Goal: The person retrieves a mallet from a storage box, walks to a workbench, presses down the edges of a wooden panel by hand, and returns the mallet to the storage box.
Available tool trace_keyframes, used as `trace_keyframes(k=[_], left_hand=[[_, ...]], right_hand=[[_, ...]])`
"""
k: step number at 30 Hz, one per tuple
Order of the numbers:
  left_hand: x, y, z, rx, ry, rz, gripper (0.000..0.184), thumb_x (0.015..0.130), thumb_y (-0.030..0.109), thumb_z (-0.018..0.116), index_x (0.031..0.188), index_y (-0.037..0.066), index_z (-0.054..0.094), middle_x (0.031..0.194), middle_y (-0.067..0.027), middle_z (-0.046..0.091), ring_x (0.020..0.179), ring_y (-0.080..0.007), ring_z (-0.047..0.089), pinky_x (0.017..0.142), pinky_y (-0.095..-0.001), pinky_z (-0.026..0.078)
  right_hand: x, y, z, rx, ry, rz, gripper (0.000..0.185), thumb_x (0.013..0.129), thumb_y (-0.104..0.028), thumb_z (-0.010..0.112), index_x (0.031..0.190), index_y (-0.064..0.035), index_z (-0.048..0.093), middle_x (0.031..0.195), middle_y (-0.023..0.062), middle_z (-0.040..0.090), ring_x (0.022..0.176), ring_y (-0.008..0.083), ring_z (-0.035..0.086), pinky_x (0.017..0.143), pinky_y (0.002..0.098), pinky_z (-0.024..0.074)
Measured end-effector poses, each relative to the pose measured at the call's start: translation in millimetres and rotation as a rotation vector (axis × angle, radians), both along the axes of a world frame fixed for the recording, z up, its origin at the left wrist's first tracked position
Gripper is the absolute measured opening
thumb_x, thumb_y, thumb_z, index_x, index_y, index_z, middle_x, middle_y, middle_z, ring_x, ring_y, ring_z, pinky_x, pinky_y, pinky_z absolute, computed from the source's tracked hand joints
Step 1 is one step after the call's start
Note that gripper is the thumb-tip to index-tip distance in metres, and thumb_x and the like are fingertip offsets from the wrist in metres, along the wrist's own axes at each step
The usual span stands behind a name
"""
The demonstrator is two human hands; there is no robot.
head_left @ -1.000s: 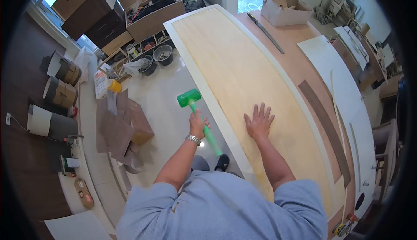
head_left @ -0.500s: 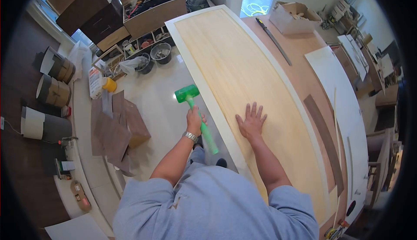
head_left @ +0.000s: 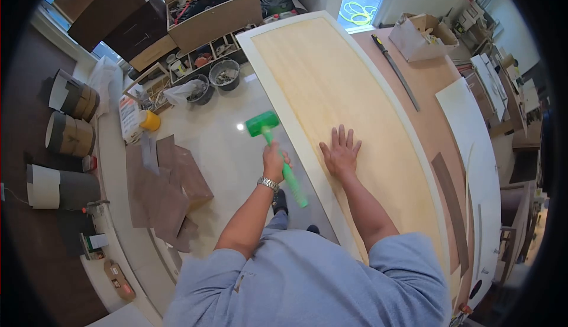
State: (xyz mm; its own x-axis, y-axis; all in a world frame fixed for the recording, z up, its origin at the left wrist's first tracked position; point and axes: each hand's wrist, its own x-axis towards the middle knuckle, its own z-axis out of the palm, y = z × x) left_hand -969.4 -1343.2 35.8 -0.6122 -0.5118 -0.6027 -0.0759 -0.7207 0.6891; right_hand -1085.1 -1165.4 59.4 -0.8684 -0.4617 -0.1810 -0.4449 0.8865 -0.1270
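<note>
At centre, the left hand [head_left: 274, 161] wraps round the green mallet [head_left: 262, 123], up over the floor [head_left: 231, 155] just beside the panel [head_left: 319, 70]! And the right hand [head_left: 341, 156] lies flat on the panel, spread wide. Further right, a file [head_left: 401, 80] lies on the surface [head_left: 435, 130], a box [head_left: 417, 42] near its handle [head_left: 380, 44]; away left, two buckets [head_left: 225, 78] stand close together.

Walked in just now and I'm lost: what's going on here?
A person stands at a long, pale-bordered panel. The left hand grips a green mallet by its handle, its head up beside the panel's near long edge; whether they touch is hard to tell. The right hand rests flat on the panel, fingers spread. Beyond the panel, a file lies on a brown board.
</note>
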Motion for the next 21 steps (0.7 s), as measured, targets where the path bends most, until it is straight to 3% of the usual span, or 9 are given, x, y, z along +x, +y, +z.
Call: trace_keyframes(k=[3,6,9,12,15,18,21], left_hand=[[0.3,-27.2,8.3,0.000,-0.037,-0.082,0.027,0.101,0.039,0.047,0.109,0.013,0.043,0.068,-0.0043,0.047,0.048,-0.0156,0.047,0.041,-0.0343,0.044],[-18.2,-48.5,2.8,0.046,0.063,0.133,0.026,0.101,0.038,0.047,0.107,0.014,0.043,0.067,-0.0040,0.047,0.048,-0.0153,0.047,0.042,-0.0341,0.044],[-33.3,-51.8,11.8,-0.019,-0.015,-0.026,0.025,0.100,0.038,0.047,0.105,0.014,0.042,0.067,-0.0037,0.047,0.049,-0.0154,0.047,0.042,-0.0338,0.044],[-35.3,-76.6,9.7,-0.070,-0.025,-0.029,0.025,0.100,0.038,0.047,0.104,0.014,0.042,0.067,-0.0038,0.046,0.048,-0.0157,0.046,0.042,-0.0341,0.043],[-59.8,-79.6,7.4,0.076,0.057,0.218,0.024,0.100,0.037,0.047,0.104,0.014,0.042,0.066,-0.0041,0.047,0.048,-0.0157,0.046,0.042,-0.0342,0.043],[-60.5,-89.1,14.9,-0.091,-0.086,-0.022,0.024,0.099,0.037,0.048,0.104,0.013,0.043,0.067,-0.0043,0.048,0.047,-0.0152,0.046,0.042,-0.0338,0.043],[-61.1,-105.6,12.9,-0.098,0.005,0.051,0.026,0.099,0.037,0.048,0.104,0.013,0.044,0.067,-0.0044,0.048,0.047,-0.0148,0.046,0.042,-0.0330,0.043]], right_hand=[[3.0,-0.8,2.4,0.001,-0.007,0.004,0.076,0.099,-0.064,0.027,0.157,-0.0147,0.021,0.166,0.0059,0.010,0.152,0.0341,0.003,0.118,0.0620,0.0019],[2.6,0.3,0.4,0.005,-0.007,0.000,0.077,0.099,-0.063,0.028,0.157,-0.0141,0.022,0.166,0.0065,0.010,0.152,0.0347,0.003,0.118,0.0622,0.0023],[-2.0,-1.8,4.8,0.000,0.000,0.004,0.077,0.098,-0.063,0.031,0.157,-0.0132,0.023,0.166,0.0073,0.010,0.152,0.0350,0.003,0.118,0.0623,0.0024],[2.4,-0.8,4.7,-0.026,-0.016,-0.002,0.078,0.098,-0.062,0.034,0.156,-0.0113,0.025,0.165,0.0087,0.012,0.152,0.0355,0.004,0.118,0.0628,0.0027],[2.0,1.9,7.7,-0.018,-0.026,0.010,0.080,0.097,-0.063,0.034,0.156,-0.0113,0.024,0.165,0.0090,0.011,0.152,0.0362,0.003,0.118,0.0629,0.0013],[-3.8,-4.1,8.8,-0.025,-0.055,0.004,0.080,0.097,-0.064,0.033,0.157,-0.0124,0.022,0.166,0.0083,0.009,0.152,0.0362,0.001,0.118,0.0629,-0.0005],[1.0,3.0,3.8,-0.047,-0.063,0.000,0.080,0.097,-0.063,0.035,0.157,-0.0116,0.022,0.165,0.0093,0.010,0.152,0.0368,0.000,0.117,0.0634,-0.0024]])
